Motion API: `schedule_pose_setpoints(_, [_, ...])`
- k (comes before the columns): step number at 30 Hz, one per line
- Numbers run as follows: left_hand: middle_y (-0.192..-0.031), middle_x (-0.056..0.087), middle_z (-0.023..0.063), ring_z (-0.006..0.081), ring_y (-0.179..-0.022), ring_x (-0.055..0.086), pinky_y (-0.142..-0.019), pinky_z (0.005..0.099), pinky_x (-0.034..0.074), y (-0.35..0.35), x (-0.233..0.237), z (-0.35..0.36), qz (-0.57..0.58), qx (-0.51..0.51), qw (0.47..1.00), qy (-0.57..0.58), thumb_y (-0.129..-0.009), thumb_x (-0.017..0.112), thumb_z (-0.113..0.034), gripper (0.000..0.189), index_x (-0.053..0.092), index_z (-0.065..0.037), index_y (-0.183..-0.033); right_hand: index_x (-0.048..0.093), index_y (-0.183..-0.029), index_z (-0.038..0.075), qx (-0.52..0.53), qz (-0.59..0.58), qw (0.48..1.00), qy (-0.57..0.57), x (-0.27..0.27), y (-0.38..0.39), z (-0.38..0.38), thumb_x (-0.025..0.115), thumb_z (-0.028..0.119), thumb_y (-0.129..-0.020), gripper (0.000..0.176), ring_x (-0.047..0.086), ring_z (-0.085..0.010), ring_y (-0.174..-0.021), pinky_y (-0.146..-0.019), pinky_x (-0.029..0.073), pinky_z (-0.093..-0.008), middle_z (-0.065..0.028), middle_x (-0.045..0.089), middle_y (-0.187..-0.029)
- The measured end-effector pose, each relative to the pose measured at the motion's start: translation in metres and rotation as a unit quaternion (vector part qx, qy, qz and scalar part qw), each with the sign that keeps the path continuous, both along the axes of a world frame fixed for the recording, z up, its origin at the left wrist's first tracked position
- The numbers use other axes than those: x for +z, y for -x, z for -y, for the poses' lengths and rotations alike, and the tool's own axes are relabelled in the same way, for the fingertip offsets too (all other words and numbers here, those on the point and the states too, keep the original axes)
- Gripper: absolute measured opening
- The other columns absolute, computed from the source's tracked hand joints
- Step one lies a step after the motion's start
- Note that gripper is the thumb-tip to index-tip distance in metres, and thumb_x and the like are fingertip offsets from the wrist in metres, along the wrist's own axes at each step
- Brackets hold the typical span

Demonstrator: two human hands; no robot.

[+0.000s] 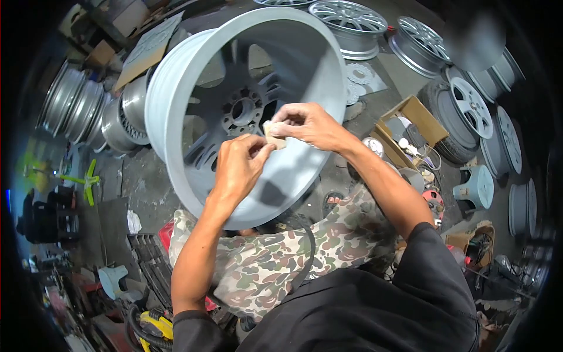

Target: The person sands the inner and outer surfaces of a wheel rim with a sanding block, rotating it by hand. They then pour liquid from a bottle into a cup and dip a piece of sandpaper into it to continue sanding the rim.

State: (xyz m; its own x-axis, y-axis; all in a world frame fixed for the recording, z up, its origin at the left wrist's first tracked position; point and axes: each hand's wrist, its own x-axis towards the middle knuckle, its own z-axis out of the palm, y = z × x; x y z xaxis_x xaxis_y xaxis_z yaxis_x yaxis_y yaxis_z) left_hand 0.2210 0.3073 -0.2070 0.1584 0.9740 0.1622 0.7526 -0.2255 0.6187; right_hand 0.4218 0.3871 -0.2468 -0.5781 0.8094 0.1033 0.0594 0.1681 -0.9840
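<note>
A large grey wheel rim (182,126) stands tilted in front of me, its open barrel facing my body and its spokes at the far side. Over that opening, both hands meet at a small beige piece (274,139) that looks like a folded pad of sandpaper. My left hand (239,164) pinches its lower left side between thumb and fingers. From the right, my right hand (305,126) has its curled fingers and thumb closed on the top of the same piece. Whitish dust marks the right fingertips.
Several silver rims (76,108) stand at the left, with more rims (349,26) at the back. A cardboard box (404,132) of tools and a tyre (443,120) are at the right, near a light blue stool (474,188). A yellow-and-black tool (157,324) lies lower left.
</note>
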Motion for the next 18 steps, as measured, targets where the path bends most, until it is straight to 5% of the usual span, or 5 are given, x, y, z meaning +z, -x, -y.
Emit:
schedule_pose_setpoints(2, [-0.077, 0.072, 0.0123, 0.0163, -0.071, 0.069, -0.066, 0.0324, 0.052, 0.001, -0.003, -0.002, 0.001, 0.004, 1.0, 0.016, -0.092, 0.074, -0.016, 0.019, 0.076, 0.002, -0.096, 0.075, -0.103, 0.004, -0.001, 0.0, 0.999, -0.045, -0.003, 0.003, -0.003, 0.076, 0.025, -0.094, 0.023, 0.061, -0.0069, -0.083, -0.074, 0.051, -0.0284, -0.0006, 0.071, -0.088])
schedule_pose_setpoints(5, [-0.073, 0.069, 0.0047, 0.009, -0.068, 0.063, -0.063, 0.0273, 0.049, 0.013, -0.008, -0.007, 0.069, 0.018, 0.996, 0.059, -0.096, 0.071, -0.018, 0.023, 0.074, 0.004, -0.092, 0.077, -0.093, 0.008, -0.088, 0.002, 0.963, -0.256, -0.01, 0.019, -0.01, 0.08, 0.033, -0.086, 0.026, 0.066, -0.0214, -0.088, -0.076, 0.053, -0.0358, -0.0086, 0.067, -0.089])
schedule_pose_setpoints(7, [-0.075, 0.066, -0.0011, 0.0046, -0.07, 0.058, -0.062, 0.0226, 0.045, 0.024, -0.003, -0.015, 0.07, -0.013, 0.995, 0.066, -0.099, 0.069, -0.017, 0.022, 0.073, 0.003, -0.093, 0.077, -0.089, 0.011, -0.135, -0.009, 0.963, -0.234, -0.012, 0.034, -0.012, 0.081, 0.04, -0.078, 0.031, 0.068, -0.0302, -0.084, -0.075, 0.053, -0.039, -0.0129, 0.068, -0.088])
schedule_pose_setpoints(10, [-0.08, 0.066, -0.0013, 0.0041, -0.072, 0.057, -0.066, 0.0209, 0.046, 0.048, -0.005, -0.034, 0.111, -0.021, 0.989, 0.099, -0.1, 0.068, -0.013, 0.016, 0.071, 0.002, -0.099, 0.074, -0.085, 0.003, -0.188, -0.084, 0.968, -0.145, 0.005, 0.05, 0.005, 0.076, 0.026, -0.078, 0.025, 0.071, -0.0364, -0.085, -0.079, 0.055, -0.0436, -0.0193, 0.07, -0.087])
schedule_pose_setpoints(18, [-0.085, 0.065, 0.0006, 0.0059, -0.077, 0.057, -0.07, 0.0213, 0.045, 0.055, -0.01, -0.041, 0.149, -0.005, 0.986, 0.075, -0.101, 0.068, -0.011, 0.018, 0.069, 0.004, -0.109, 0.073, -0.077, -0.001, -0.298, -0.106, 0.94, -0.125, -0.002, 0.067, 0.017, 0.073, 0.015, -0.075, 0.016, 0.07, -0.0385, -0.086, -0.079, 0.055, -0.046, -0.0229, 0.069, -0.086])
